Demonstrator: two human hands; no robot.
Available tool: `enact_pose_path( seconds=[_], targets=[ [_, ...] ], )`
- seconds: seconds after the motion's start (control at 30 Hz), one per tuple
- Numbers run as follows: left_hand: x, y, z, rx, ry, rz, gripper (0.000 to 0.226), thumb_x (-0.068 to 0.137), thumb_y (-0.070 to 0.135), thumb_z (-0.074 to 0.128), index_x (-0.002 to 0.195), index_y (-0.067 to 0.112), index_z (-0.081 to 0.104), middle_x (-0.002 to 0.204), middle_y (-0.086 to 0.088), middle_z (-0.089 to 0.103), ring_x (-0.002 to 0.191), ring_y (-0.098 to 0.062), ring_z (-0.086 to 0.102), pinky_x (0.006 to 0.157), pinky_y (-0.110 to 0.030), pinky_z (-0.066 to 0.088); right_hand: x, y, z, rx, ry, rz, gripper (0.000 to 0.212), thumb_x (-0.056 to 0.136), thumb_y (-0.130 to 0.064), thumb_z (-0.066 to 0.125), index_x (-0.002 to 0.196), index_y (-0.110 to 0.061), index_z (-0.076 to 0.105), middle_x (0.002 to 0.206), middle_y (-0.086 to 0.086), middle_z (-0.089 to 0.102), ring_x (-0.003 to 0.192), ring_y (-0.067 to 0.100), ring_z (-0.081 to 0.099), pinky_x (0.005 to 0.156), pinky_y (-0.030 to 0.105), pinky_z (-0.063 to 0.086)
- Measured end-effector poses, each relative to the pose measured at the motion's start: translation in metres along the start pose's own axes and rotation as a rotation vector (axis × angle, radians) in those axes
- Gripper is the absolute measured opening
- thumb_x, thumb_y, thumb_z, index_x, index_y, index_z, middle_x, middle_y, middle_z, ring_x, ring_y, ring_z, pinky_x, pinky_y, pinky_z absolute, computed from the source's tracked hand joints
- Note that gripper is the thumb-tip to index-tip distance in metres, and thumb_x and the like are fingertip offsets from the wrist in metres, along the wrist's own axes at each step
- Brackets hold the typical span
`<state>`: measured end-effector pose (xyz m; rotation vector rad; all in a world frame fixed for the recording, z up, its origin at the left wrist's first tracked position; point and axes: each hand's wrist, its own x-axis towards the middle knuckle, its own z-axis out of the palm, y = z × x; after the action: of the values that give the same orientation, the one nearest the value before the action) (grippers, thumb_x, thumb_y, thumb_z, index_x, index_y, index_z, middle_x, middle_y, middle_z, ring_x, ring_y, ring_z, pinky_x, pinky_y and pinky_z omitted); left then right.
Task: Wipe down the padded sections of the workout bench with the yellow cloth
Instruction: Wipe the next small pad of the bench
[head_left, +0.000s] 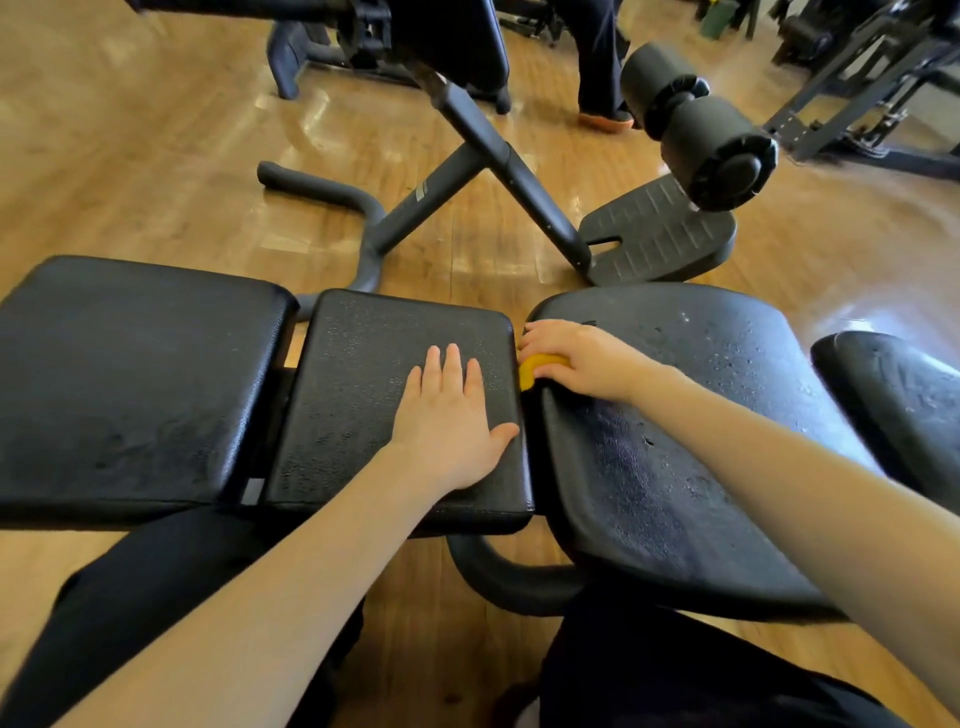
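The black workout bench lies across the view in padded sections: a left pad (119, 384), a middle pad (363, 364), a right seat pad (685, 415) and a further pad (904, 410) at the right edge. My left hand (452, 421) rests flat on the middle pad, fingers straight. My right hand (576, 358) grips the yellow cloth (535, 366) at the left edge of the right seat pad, beside the gap between the pads. Most of the cloth is hidden under the fingers. The seat pad shows wet droplets.
Behind the bench on the wooden floor stand a dark machine frame (498, 166) with a foot plate (660, 234) and foam rollers (701, 130). Another person's legs (597, 57) are at the back. More gym frames (872, 78) stand far right. My dark-trousered knees are below.
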<state>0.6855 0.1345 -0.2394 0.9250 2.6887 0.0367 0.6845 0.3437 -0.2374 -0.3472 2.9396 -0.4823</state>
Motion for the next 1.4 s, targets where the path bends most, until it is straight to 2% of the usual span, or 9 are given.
enact_pose_path(
  seconds=[0.17, 0.27, 0.43, 0.57, 0.67, 0.87, 1.0, 1.13, 1.4],
  targets=[
    [0.002, -0.002, 0.0, -0.016, -0.029, -0.002, 0.082, 0.093, 0.059, 0.025, 0.148, 0.007, -0.007, 0.155, -0.017, -0.015, 0.142, -0.033, -0.015, 0.116, -0.044, -0.002, 0.047, 0.024, -0.013, -0.042, 0.046, 0.141, 0.018, 0.091, -0.023, 0.051, 0.099, -0.018, 0.066, 0.117, 0.001, 0.06, 0.127, 0.02, 0.043, 0.111, 0.037, 0.029],
    [0.003, -0.003, 0.0, -0.007, -0.031, 0.006, 0.083, 0.093, 0.06, 0.025, 0.148, 0.007, -0.007, 0.155, -0.018, -0.015, 0.142, -0.034, -0.014, 0.116, -0.044, -0.002, 0.038, 0.011, -0.005, -0.002, 0.109, 0.172, 0.017, 0.091, -0.021, 0.051, 0.095, -0.015, 0.066, 0.108, -0.001, 0.059, 0.121, 0.022, 0.046, 0.108, 0.035, 0.031],
    [0.002, -0.003, -0.001, 0.002, -0.031, 0.008, 0.083, 0.093, 0.06, 0.026, 0.148, 0.007, -0.006, 0.155, -0.018, -0.013, 0.143, -0.033, -0.012, 0.116, -0.044, 0.001, -0.028, -0.037, 0.018, 0.041, 0.105, 0.133, 0.026, 0.093, -0.021, 0.05, 0.114, -0.016, 0.062, 0.134, 0.0, 0.052, 0.136, 0.016, 0.03, 0.113, 0.027, 0.017],
    [-0.002, -0.004, -0.003, -0.016, -0.014, 0.017, 0.082, 0.093, 0.06, 0.027, 0.149, 0.008, -0.003, 0.156, -0.017, -0.01, 0.143, -0.032, -0.009, 0.116, -0.043, 0.002, -0.081, -0.074, 0.034, 0.061, 0.091, 0.145, 0.03, 0.094, -0.025, 0.046, 0.122, -0.02, 0.058, 0.139, -0.004, 0.047, 0.138, 0.011, 0.026, 0.114, 0.023, 0.011],
    [-0.008, -0.001, -0.001, -0.025, 0.02, 0.012, 0.079, 0.094, 0.057, 0.027, 0.149, 0.007, 0.0, 0.156, -0.017, -0.007, 0.144, -0.032, -0.008, 0.116, -0.043, 0.003, -0.114, -0.096, 0.04, 0.044, 0.086, 0.164, 0.034, 0.095, -0.028, 0.045, 0.127, -0.023, 0.053, 0.142, -0.008, 0.043, 0.139, 0.009, 0.024, 0.109, 0.016, 0.007],
    [-0.013, 0.006, -0.002, -0.045, -0.001, 0.037, 0.078, 0.095, 0.055, 0.029, 0.148, 0.007, 0.001, 0.156, -0.017, -0.007, 0.143, -0.033, -0.007, 0.116, -0.045, 0.004, -0.157, -0.108, 0.052, -0.003, 0.096, 0.171, 0.041, 0.095, -0.031, 0.046, 0.135, -0.029, 0.042, 0.149, -0.012, 0.031, 0.141, 0.006, 0.015, 0.111, 0.017, 0.003],
    [-0.011, 0.009, 0.001, 0.001, 0.006, 0.037, 0.079, 0.094, 0.056, 0.026, 0.148, 0.006, -0.003, 0.156, -0.017, -0.009, 0.143, -0.033, -0.01, 0.115, -0.046, 0.002, -0.139, -0.097, 0.047, 0.105, 0.128, 0.227, 0.039, 0.092, -0.026, 0.051, 0.131, -0.028, 0.048, 0.146, -0.01, 0.036, 0.14, 0.007, 0.02, 0.11, 0.014, 0.007],
    [-0.008, 0.01, 0.005, 0.029, 0.01, 0.035, 0.08, 0.094, 0.057, 0.023, 0.148, 0.005, -0.006, 0.155, -0.019, -0.011, 0.143, -0.033, -0.011, 0.116, -0.047, 0.002, -0.096, -0.07, 0.039, 0.102, 0.163, 0.323, 0.04, 0.094, -0.024, 0.048, 0.134, -0.024, 0.045, 0.147, -0.005, 0.037, 0.141, 0.012, 0.02, 0.116, 0.027, 0.01],
    [-0.002, 0.008, 0.007, 0.04, -0.018, 0.038, 0.082, 0.093, 0.06, 0.02, 0.148, 0.006, -0.008, 0.155, -0.018, -0.015, 0.142, -0.033, -0.015, 0.116, -0.047, -0.001, -0.001, -0.01, 0.015, 0.094, 0.321, 0.422, 0.039, 0.094, -0.021, 0.048, 0.132, -0.015, 0.048, 0.143, 0.004, 0.044, 0.138, 0.02, 0.029, 0.112, 0.03, 0.018]
  ],
)
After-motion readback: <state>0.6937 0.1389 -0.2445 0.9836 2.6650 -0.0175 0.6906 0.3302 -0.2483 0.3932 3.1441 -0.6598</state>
